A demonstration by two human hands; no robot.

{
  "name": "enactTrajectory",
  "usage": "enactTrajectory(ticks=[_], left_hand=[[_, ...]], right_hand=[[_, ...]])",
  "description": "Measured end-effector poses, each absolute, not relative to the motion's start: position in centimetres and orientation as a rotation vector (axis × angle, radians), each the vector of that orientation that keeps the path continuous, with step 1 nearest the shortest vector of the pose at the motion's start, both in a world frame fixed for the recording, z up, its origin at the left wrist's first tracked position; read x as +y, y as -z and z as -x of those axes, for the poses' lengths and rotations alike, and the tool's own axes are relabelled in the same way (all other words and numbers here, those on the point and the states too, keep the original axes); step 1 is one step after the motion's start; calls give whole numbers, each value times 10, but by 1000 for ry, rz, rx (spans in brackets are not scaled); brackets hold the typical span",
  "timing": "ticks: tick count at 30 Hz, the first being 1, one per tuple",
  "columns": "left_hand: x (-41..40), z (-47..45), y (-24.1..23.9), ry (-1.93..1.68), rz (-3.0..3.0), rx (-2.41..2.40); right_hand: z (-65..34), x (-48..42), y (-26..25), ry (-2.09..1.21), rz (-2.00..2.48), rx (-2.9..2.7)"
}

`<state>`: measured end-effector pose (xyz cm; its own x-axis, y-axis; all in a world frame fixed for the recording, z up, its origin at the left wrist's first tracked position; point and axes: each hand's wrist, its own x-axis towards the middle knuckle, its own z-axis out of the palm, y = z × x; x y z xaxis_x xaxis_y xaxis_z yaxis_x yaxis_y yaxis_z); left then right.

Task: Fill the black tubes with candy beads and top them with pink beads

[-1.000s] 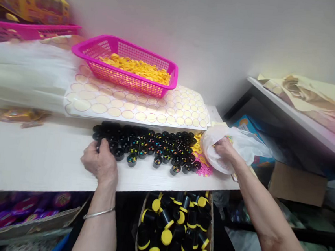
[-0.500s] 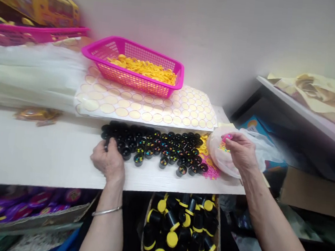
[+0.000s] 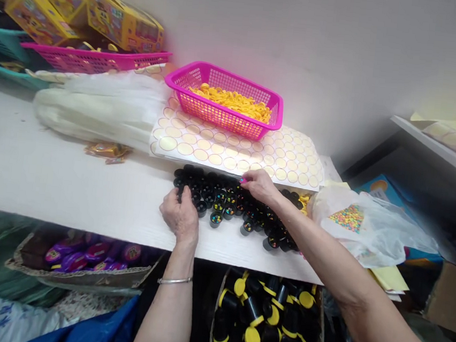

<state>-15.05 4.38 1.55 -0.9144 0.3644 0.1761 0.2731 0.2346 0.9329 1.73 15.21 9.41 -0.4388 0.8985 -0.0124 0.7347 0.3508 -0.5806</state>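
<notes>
1. Pinches a small pink piece (image 3: pixel 243 180) mid-frame, at the leftmost tips of the right hand's (image 3: pixel 260 185) closed fingers, over black cups (image 3: pixel 229 211).
2. Curls the left hand (image 3: pixel 179 214) against the cups' left end; cannot tell whether clamped on one.
3. Has a plastic bag (image 3: pixel 384 250) at right.

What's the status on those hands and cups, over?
Left hand at left end of black cups. Right hand over cups, pinching small pink piece. Right forearm partly hides some cups.
</notes>
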Motion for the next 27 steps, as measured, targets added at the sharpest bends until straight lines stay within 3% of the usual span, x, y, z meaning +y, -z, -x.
enactTrajectory(ticks=[4,8,21,27], left_hand=[[43,150,-16,-1779,-611,2406],[43,150,-16,-1779,-620,2399],[41,150,-18,-1732,-639,2434],[43,151,-17,-1715,-646,2444]], right_hand=[[3,148,-103,-327,1651,-2589],[16,142,-106,-150,1720,-2685],[22,139,-106,-69,1767,-2635],[14,150,-104,-204,1714,-2504]])
